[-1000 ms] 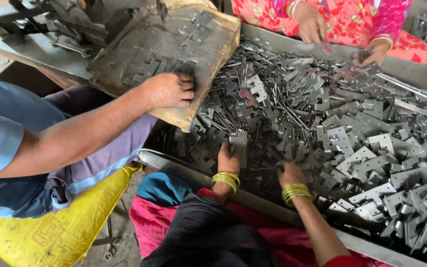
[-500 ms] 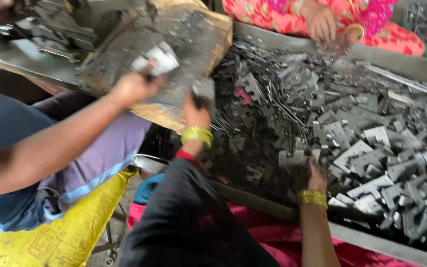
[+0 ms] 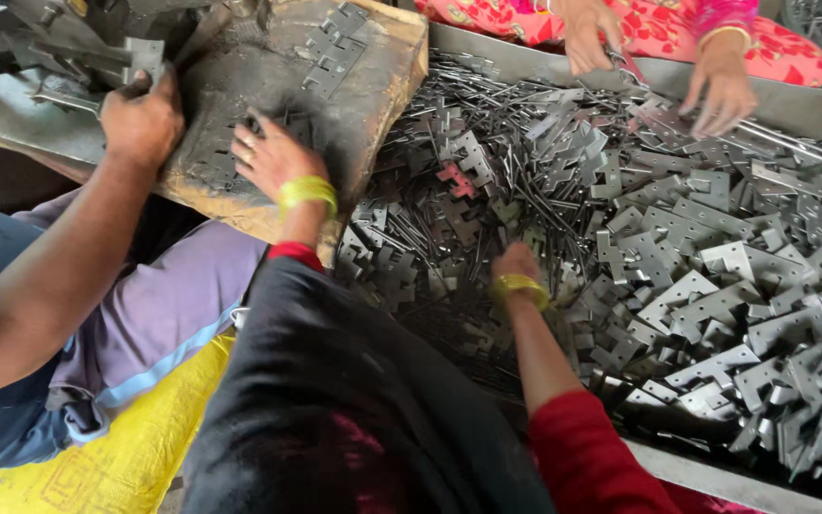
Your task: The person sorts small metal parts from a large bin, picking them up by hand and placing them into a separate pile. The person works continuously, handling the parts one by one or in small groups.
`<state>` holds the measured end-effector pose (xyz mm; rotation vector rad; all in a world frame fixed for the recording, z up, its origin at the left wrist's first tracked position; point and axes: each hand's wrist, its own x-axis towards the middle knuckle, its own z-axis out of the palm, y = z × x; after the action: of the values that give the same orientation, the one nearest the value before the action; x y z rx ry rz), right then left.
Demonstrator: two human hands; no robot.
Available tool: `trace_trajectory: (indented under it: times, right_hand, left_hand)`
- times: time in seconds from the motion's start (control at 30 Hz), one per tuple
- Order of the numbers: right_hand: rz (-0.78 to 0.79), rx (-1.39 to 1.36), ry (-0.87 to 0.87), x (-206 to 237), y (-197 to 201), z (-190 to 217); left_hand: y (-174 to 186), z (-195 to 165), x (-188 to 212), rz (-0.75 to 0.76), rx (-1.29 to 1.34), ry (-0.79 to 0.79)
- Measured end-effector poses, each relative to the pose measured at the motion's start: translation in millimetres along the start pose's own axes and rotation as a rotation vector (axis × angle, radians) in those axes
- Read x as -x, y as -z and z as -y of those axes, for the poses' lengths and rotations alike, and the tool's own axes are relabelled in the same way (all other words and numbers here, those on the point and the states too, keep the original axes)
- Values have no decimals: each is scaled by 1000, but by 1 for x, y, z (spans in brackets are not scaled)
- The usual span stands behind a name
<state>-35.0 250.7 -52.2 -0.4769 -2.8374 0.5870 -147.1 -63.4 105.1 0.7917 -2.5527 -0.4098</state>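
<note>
Soft, diffuse daylight was spread over the scene, and no hard-edged shadows were cast. Pale sheen was thrown back from the heap of metal plates [image 3: 715, 257], brightest toward the right and upper right, without blown-out glare. The lower middle was left very dark, where detail in the black cloth [image 3: 335, 409] was nearly lost. Slight motion blur was seen on the left hand [image 3: 273, 157] and right hand [image 3: 516, 262]. Mild wide-angle stretching was noticed toward the corners.
</note>
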Motion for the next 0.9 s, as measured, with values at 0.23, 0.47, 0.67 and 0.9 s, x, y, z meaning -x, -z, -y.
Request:
trace_trajectory:
  times: [0.23,0.47,0.67,0.9]
  right_hand:
    - [-8,58,58,7,-16,8]
    - [-127,-143,134,49,39,-76]
    - [-65,-513,-381,80,48,-124]
    - [243,-969,-594,94,12,-131]
  left_hand:
    - [-67,-61,155,376,-232,-800]
    - [-106,-110,184,478,-87,-703]
    - [-81,-112,165,548,-277,-865]
    - [-99,-107,155,316,-180,-990]
